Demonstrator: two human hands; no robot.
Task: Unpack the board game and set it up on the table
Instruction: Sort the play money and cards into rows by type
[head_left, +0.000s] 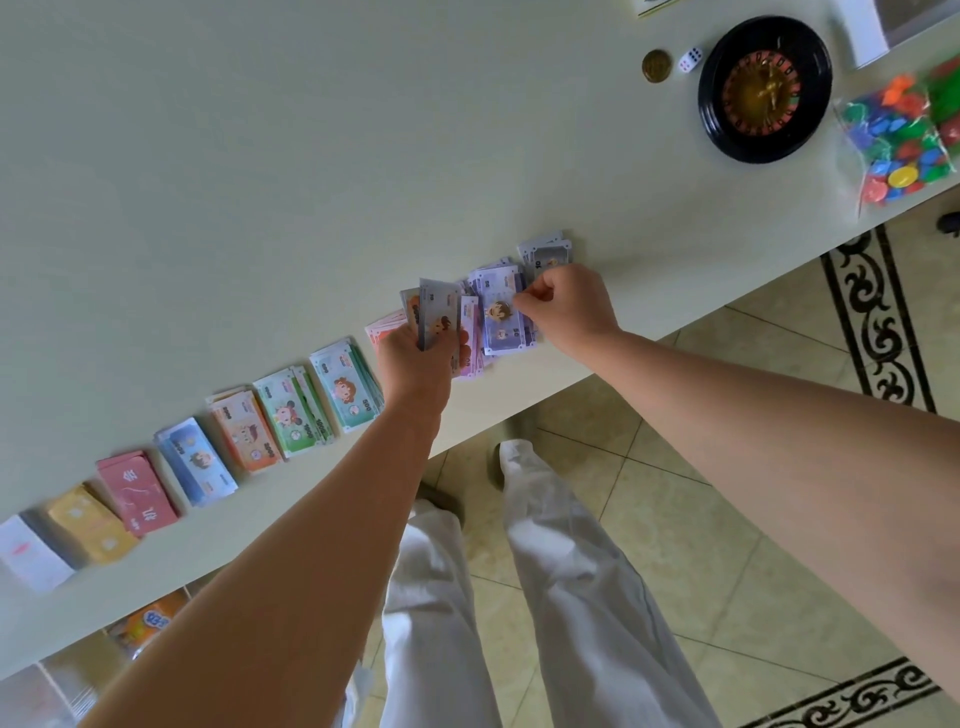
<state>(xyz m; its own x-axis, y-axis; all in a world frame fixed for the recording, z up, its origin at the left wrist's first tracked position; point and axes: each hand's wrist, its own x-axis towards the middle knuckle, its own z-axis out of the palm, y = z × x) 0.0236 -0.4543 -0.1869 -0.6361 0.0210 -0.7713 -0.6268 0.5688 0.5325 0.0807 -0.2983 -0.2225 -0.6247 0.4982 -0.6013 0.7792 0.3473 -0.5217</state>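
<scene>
From my remote seat I see a pale, greenish-white bench (311, 182) running diagonally across the view, and beyond its near edge a floor (701, 519) of beige tiles with a black scrollwork border. The play money lies in a row of stacks along that near edge. My left hand (415, 358) is clamped on a fan of notes (439, 312), held up just above the bench. My right hand (569, 306) has its fingers curled and pinches the top purple note (501, 312) of a purple stack (511, 340), which reads 50. Just beyond it a grey stack (550, 254) shows 10. To the left, a teal stack (345, 384) reads 500 and a green stack (291, 410) reads 1000. Further left, red cards (137, 491) carry large white Chinese characters, and the yellow cards (91, 525) beside them are too blurred to read. At the far right stand a black roulette wheel (763, 91), a white die (690, 60), a gold coin (656, 65) and a clear bag of coloured pieces (898, 140).
</scene>
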